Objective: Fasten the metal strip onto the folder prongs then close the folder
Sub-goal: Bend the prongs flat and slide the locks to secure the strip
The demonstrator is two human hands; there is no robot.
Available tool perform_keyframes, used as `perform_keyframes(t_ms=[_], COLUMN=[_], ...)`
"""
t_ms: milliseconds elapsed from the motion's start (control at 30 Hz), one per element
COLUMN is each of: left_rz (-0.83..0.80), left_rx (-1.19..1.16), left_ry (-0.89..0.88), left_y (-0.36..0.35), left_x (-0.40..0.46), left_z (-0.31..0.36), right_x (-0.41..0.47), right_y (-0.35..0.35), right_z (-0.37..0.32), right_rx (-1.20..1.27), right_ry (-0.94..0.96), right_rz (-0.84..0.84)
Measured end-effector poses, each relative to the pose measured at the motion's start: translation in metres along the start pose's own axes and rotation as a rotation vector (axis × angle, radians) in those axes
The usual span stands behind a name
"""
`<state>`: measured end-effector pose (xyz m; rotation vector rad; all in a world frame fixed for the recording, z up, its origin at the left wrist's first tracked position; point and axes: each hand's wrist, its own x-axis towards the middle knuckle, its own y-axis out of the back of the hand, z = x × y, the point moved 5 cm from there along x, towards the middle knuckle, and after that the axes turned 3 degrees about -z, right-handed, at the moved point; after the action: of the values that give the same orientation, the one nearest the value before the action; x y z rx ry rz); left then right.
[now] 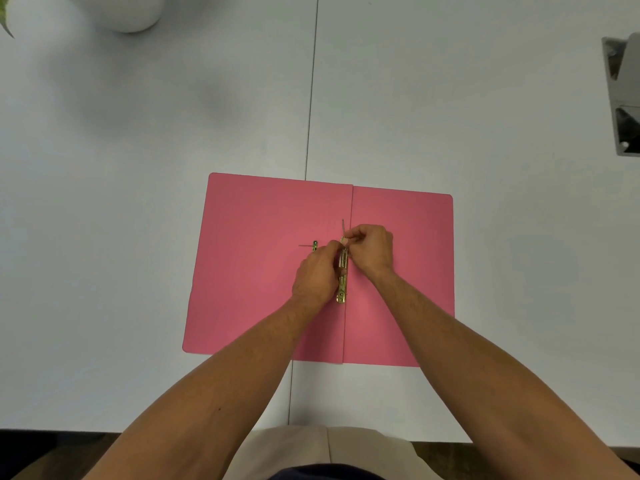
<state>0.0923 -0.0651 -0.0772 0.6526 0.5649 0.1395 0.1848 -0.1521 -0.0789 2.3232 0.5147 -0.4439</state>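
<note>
A pink folder [249,271] lies open and flat on the white table. A brass metal strip [342,289] runs along its centre fold. My left hand [317,275] pinches the strip's upper half from the left. My right hand [370,251] grips the strip's top end from the right, beside a thin prong [343,226] that stands up just above my fingers. A second small metal piece [314,245] with a thin prong lies on the left leaf, partly hidden by my left hand.
A white round pot [128,12] stands at the far left, with a leaf [5,15] at the corner. A grey metal bracket [623,98] sits at the right edge. A seam [311,98] splits the table. The table's near edge is by my lap.
</note>
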Motion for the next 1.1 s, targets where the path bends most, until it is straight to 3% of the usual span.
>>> perform_keyframes(t_ms=[267, 600, 733, 900, 1100], left_rz=[-0.01, -0.013, -0.025, -0.043, -0.073], left_rx=[-0.002, -0.018, -0.016, -0.049, -0.061], left_ry=[-0.021, 0.025, 0.052, 0.083, 0.095], left_y=[0.0, -0.003, -0.002, 0.001, 0.0], left_x=[0.0, 0.002, 0.005, 0.008, 0.009], left_z=[0.001, -0.005, -0.006, -0.006, -0.006], right_x=[-0.009, -0.044, -0.07, -0.087, -0.088], right_y=[-0.001, 0.01, 0.003, -0.005, -0.007], right_z=[0.009, 0.034, 0.046, 0.047, 0.049], right_rx=[0.038, 0.17, 0.145, 0.302, 0.032], right_ry=[0.09, -0.035, -0.146, -0.253, -0.119], right_rz=[-0.039, 0.015, -0.112, -0.26, -0.262])
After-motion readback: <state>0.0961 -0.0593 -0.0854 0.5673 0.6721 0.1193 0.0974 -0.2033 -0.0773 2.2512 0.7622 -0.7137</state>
